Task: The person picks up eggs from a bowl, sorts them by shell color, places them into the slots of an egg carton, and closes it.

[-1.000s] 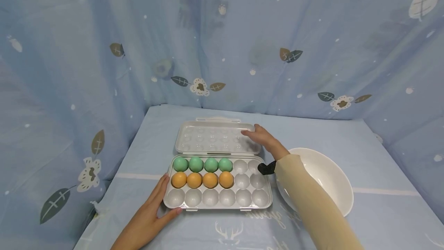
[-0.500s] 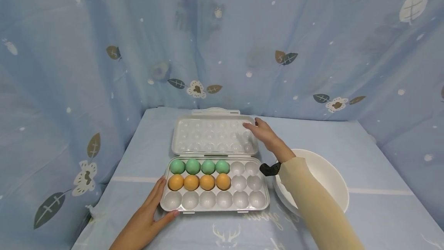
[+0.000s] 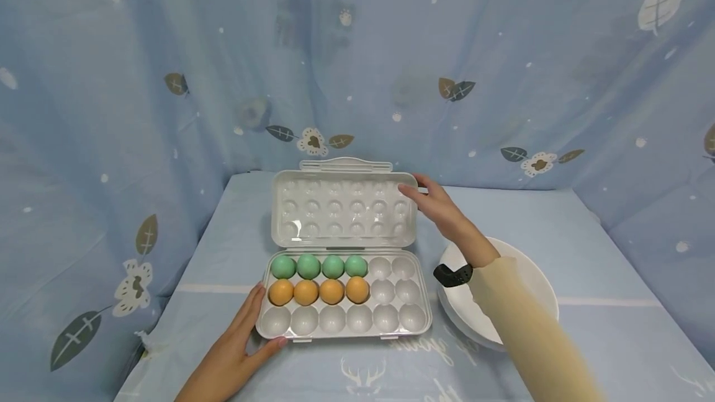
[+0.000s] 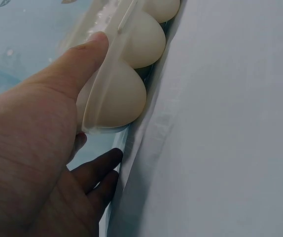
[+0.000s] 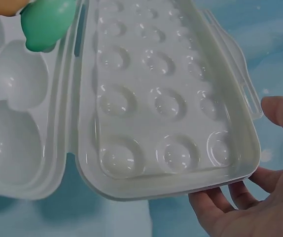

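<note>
A white plastic egg box point(image 3: 359, 319) lies on the table, with a row of green eggs point(image 3: 308, 266) and a row of orange eggs point(image 3: 332, 291) in its cups; the front row is bare. Its hinged lid point(image 3: 346, 219) is tilted up behind it. My left hand point(image 3: 236, 347) rests at the box's front left corner, thumb point(image 4: 89, 54) on the front rim and fingers straight along the side. My right hand point(image 3: 441, 206) holds the lid's right end, the thumb inside its edge in the head view and the other fingers point(image 5: 208, 210) beneath it.
A white bowl point(image 3: 536, 278) stands to the right of the box, partly behind my right sleeve point(image 3: 530, 321). Blue patterned cloth point(image 3: 391, 30) hangs behind and beside the cloth-covered table point(image 3: 503, 203).
The lid has swung upward from lying back, its latch edge rising. My right hand has risen with it, while the left hand stays at the box's corner. The head view has shifted slightly.
</note>
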Demonstrator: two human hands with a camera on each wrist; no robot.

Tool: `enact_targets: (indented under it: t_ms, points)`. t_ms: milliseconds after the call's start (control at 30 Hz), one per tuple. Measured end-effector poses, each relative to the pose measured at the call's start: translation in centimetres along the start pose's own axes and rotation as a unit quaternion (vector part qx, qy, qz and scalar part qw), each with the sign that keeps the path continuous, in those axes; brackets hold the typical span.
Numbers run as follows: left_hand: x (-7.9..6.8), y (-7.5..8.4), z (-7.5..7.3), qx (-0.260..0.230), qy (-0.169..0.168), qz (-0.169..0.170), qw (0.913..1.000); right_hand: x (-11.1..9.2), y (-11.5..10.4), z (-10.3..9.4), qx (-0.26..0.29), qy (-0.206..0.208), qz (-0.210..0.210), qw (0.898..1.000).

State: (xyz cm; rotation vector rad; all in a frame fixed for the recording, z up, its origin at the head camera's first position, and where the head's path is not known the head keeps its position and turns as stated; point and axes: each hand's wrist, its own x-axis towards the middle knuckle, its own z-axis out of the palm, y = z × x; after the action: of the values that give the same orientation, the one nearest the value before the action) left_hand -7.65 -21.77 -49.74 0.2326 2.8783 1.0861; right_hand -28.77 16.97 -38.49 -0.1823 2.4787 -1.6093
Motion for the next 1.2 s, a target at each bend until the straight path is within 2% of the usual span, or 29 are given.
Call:
enact_targets:
  t_ms: [233,467,633,800,1033,1200]
  points:
    - [0.1,-0.1,0.0,0.004,-0.001,-0.002,1.0000,-2.8,-0.8,-0.9,-0.047,-0.007,-0.034,0.998]
    - [0.1,0.1,-0.1,0.005,-0.006,-0.009,0.9999,-5.9,-1.2,-1.6,-0.047,-0.017,-0.080,0.996]
    - [0.1,0.1,-0.1,0.002,-0.003,-0.009,0.9999,-7.8,-1.0,-1.7,-0.089,-0.012,-0.109,0.990]
    - [0.1,-0.1,0.1,0.001,0.001,-0.007,1.0000,-9.7,-0.6,-1.3,-0.149,0.011,-0.127,0.981]
    - [0.1,-0.2,0.1,-0.009,-0.001,-0.001,1.0000,-12.1,0.3,-0.4,-0.172,0.012,-0.167,0.971]
    - [0.2,-0.3,0.0,-0.016,-0.008,-0.001,0.9998,-13.5,1.0,0.7,-0.226,0.003,-0.226,0.948]
